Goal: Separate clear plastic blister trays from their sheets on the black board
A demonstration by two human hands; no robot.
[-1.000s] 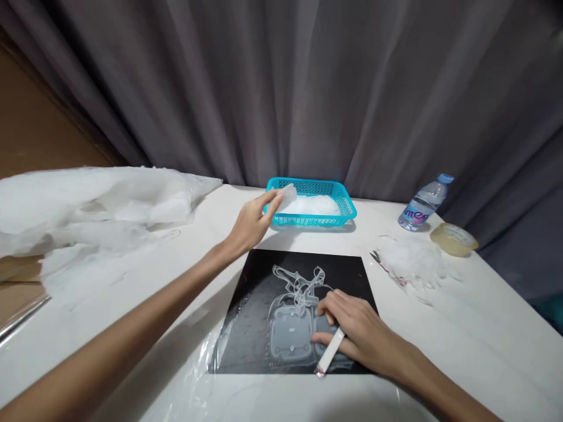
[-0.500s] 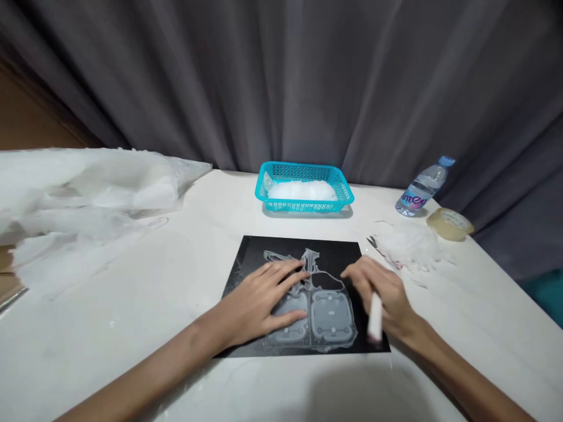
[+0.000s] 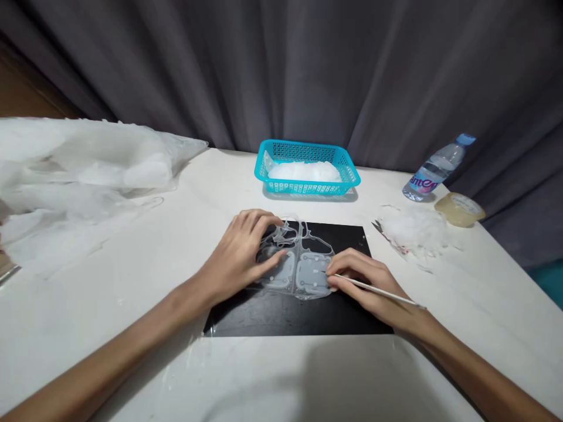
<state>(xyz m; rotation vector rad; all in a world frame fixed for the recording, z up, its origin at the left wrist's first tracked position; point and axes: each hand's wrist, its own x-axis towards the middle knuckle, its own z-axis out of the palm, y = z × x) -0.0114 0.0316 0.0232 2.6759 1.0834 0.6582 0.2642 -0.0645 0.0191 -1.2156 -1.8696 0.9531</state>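
A translucent plastic sheet (image 3: pixel 313 269) with two rounded-square panels and tangled clear trimmings (image 3: pixel 285 234) at its far edge lies on a black board (image 3: pixel 281 316). My left hand (image 3: pixel 244 252) rests over the sheet's left panel and trimmings, thumb and fingers spread apart. At the right panel's right edge, my right hand (image 3: pixel 369 287) has its fingertips closed on a thin, flat white stick (image 3: pixel 382 291), seen edge-on and pointing back toward the wrist. The stick's front end is hidden by the fingers.
Behind the board stands a blue basket (image 3: pixel 308 187) holding white pieces. Plastic bags (image 3: pixel 88 158) with white contents cover the left. To the right are scissors (image 3: pixel 387 234), a pile of white scraps (image 3: pixel 416 231), a tape roll (image 3: pixel 460 210) and a water bottle (image 3: pixel 435 170).
My left hand came back from the basket, leaving a clear piece there, and settled on the sheet. The sheet has shifted away from me on the board. The white stick has turned in my right hand.
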